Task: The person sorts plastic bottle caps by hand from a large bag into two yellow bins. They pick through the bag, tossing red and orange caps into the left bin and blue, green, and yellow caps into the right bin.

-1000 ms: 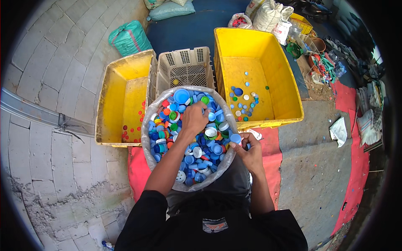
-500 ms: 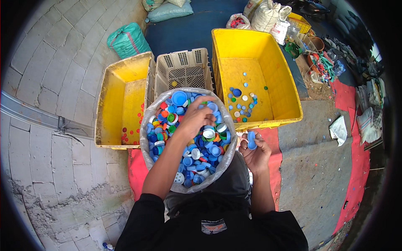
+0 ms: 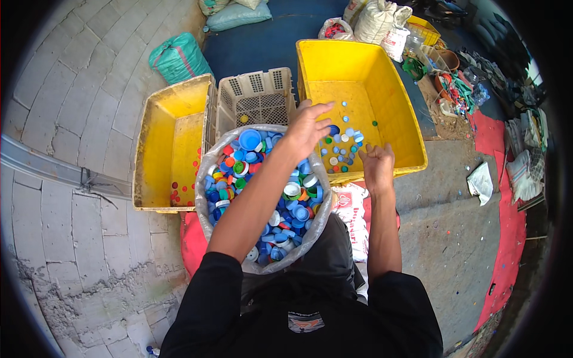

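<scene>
Left hand (image 3: pixel 307 128) fingers spread, right hand (image 3: pixel 376 167) open, both empty over large yellow crate (image 3: pixel 394 119) near rim. Bottle caps (image 3: pixel 280 203): light, rigid, slippery; pinch by rims.

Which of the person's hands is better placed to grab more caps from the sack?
Probably the left hand: it hovers over the sack of bottle caps, while the right hand is over the big yellow crate.

The left forearm (image 3: pixel 262 197) crosses the sack of bottle caps (image 3: pixel 262 197) at centre, hiding caps beneath. Whether the right hand (image 3: pixel 377 167) holds anything cannot be told. Heaped clutter (image 3: pixel 477 89) at upper right blurs toward the rim.
</scene>
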Demonstrator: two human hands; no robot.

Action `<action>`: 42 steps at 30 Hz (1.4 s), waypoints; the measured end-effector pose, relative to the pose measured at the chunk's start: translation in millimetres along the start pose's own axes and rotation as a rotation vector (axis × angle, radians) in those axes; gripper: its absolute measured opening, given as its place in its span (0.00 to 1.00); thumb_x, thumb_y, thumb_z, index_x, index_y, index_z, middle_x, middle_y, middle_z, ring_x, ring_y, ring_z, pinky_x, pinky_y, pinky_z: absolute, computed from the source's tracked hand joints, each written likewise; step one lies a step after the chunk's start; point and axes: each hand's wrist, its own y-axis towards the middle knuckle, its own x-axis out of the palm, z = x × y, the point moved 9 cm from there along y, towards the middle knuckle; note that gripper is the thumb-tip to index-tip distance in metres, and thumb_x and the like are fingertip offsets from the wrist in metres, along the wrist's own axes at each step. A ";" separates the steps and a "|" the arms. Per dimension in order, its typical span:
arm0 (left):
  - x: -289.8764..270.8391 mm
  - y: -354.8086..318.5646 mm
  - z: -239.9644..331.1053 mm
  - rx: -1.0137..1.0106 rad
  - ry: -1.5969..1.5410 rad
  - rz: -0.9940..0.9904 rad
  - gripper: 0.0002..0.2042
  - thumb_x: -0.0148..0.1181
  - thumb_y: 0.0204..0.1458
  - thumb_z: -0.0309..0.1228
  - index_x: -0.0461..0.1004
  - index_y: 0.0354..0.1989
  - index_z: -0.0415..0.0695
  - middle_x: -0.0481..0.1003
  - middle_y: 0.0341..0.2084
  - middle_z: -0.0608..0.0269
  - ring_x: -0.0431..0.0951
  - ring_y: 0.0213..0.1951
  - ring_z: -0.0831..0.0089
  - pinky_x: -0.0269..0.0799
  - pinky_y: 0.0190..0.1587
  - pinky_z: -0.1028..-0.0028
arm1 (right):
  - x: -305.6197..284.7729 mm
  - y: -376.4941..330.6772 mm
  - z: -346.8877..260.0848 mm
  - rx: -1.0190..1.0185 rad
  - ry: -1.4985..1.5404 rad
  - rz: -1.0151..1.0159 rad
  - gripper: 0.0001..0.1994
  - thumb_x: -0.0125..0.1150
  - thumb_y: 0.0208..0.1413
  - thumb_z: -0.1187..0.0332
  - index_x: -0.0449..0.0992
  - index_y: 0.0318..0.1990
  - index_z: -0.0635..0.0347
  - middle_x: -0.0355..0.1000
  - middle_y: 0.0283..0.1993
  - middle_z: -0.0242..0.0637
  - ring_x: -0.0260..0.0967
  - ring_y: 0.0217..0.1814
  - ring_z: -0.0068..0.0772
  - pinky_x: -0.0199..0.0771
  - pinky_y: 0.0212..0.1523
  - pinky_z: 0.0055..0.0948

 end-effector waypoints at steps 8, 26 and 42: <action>-101.7 -72.2 21.3 0.136 -0.074 0.065 0.13 0.58 0.58 0.35 0.74 0.44 0.37 0.76 0.41 0.56 0.76 0.45 0.68 0.73 0.53 0.66 | -5.3 -67.9 37.4 0.043 -0.197 0.013 0.35 0.47 0.56 0.74 0.39 0.68 0.70 0.38 0.70 0.61 0.52 0.69 0.58 0.57 0.66 0.53; -173.2 -193.8 -23.6 0.265 0.132 0.373 0.17 0.60 0.58 0.41 0.75 0.24 0.40 0.75 0.25 0.65 0.74 0.28 0.80 0.72 0.35 0.79 | 81.0 -163.8 7.0 -0.784 -1.385 -0.138 0.12 0.63 0.46 0.72 0.76 0.41 0.61 0.69 0.40 0.45 0.62 0.45 0.50 0.60 0.49 0.44; -191.4 -223.3 -27.6 0.301 0.306 0.472 0.08 0.58 0.58 0.30 0.76 0.39 0.38 0.76 0.30 0.67 0.72 0.30 0.83 0.69 0.33 0.80 | 112.5 -169.6 74.4 -0.550 -1.946 -0.247 0.18 0.72 0.42 0.54 0.80 0.36 0.55 0.68 0.43 0.40 0.60 0.53 0.46 0.54 0.45 0.57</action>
